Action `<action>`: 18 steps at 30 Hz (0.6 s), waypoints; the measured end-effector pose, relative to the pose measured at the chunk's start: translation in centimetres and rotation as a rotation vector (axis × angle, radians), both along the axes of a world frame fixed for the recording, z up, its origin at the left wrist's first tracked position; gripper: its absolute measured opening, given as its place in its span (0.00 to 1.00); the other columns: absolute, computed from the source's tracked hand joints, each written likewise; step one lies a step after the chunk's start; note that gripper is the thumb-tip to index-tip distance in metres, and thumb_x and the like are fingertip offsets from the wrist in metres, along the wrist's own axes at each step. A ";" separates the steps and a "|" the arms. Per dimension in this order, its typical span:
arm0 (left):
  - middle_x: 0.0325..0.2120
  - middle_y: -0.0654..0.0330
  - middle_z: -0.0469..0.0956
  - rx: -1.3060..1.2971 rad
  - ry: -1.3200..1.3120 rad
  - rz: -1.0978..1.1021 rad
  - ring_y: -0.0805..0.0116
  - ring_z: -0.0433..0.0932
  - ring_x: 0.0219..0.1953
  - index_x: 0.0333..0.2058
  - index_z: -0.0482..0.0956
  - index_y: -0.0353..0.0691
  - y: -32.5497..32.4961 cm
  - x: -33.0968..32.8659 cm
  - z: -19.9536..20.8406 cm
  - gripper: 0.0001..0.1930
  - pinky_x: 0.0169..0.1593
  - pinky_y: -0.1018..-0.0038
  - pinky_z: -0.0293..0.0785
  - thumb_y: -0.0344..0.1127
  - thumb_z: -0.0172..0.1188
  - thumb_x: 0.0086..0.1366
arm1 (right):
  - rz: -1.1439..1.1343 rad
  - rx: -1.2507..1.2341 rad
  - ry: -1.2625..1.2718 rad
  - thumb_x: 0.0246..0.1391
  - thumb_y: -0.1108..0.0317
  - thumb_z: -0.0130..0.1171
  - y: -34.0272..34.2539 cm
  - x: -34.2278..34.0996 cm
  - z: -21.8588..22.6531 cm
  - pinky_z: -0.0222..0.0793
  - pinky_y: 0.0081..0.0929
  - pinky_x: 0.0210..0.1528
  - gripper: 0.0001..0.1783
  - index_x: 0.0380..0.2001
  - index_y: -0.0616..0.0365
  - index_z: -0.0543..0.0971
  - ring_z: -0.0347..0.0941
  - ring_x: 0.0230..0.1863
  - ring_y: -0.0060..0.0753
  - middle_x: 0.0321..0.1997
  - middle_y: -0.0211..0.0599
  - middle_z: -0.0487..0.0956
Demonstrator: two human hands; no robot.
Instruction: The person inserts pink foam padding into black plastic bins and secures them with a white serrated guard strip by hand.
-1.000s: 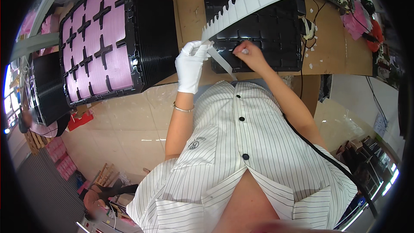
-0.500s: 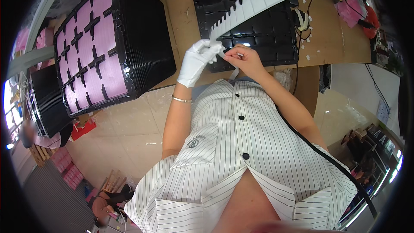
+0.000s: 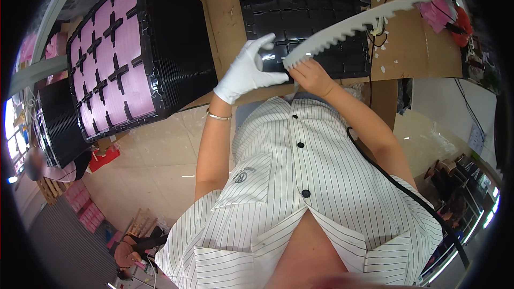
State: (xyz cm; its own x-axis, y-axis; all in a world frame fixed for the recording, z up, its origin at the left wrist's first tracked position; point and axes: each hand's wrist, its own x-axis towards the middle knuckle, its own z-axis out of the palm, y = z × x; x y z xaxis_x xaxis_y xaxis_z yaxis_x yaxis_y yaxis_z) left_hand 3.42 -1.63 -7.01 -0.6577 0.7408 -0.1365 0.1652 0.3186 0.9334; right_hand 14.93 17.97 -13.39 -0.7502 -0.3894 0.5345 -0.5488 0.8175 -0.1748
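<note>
A long white strip [image 3: 348, 28] with a toothed edge reaches from my hands up toward the far right, over a black plastic tray [image 3: 278, 1] with several compartments. My bare right hand [image 3: 313, 77] pinches the strip's near end. Beside it, my left hand [image 3: 249, 72], in a white glove, is open, with thumb and fingers spread apart and nothing between them. The gloved fingertips are close to the strip's end but seem apart from it. My right fingers partly cover that end.
On the left stands a tall stack of black trays [image 3: 179, 48], its top one holding pink pieces [image 3: 128, 37]. Cardboard [image 3: 224, 16] covers the table, with white scraps and dark cables [image 3: 370, 59] at right. Another person [image 3: 126, 251] is at lower left.
My left hand has let go of the strip's end and opened, shifting slightly left. The strip has swung lower and to the right, now held in my right hand.
</note>
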 end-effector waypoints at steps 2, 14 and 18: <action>0.55 0.49 0.64 -0.098 0.039 -0.047 0.66 0.73 0.44 0.64 0.57 0.35 1.5 1.6 1.1 0.55 0.44 0.73 0.74 0.47 0.77 0.39 | -0.007 0.013 -0.063 0.39 0.72 0.56 0.3 0.2 -1.5 0.73 0.28 0.42 0.12 0.31 0.63 0.77 0.74 0.39 0.38 0.34 0.37 0.76; 0.23 0.55 0.79 -0.076 0.333 0.525 0.60 0.78 0.26 0.32 0.82 0.38 0.5 1.8 -8.4 0.09 0.33 0.70 0.74 0.37 0.65 0.57 | -0.026 -0.011 -0.035 0.38 0.74 0.57 -0.4 -0.2 -1.7 0.71 0.25 0.37 0.17 0.36 0.66 0.78 0.68 0.33 0.34 0.29 0.34 0.71; 0.16 0.58 0.75 -0.332 0.355 0.568 0.66 0.74 0.20 0.20 0.78 0.36 0.7 1.9 -5.9 0.18 0.29 0.73 0.71 0.45 0.68 0.55 | 0.005 0.049 -0.013 0.38 0.73 0.57 0.0 -0.7 -2.6 0.70 0.24 0.36 0.16 0.36 0.65 0.77 0.69 0.35 0.33 0.31 0.33 0.71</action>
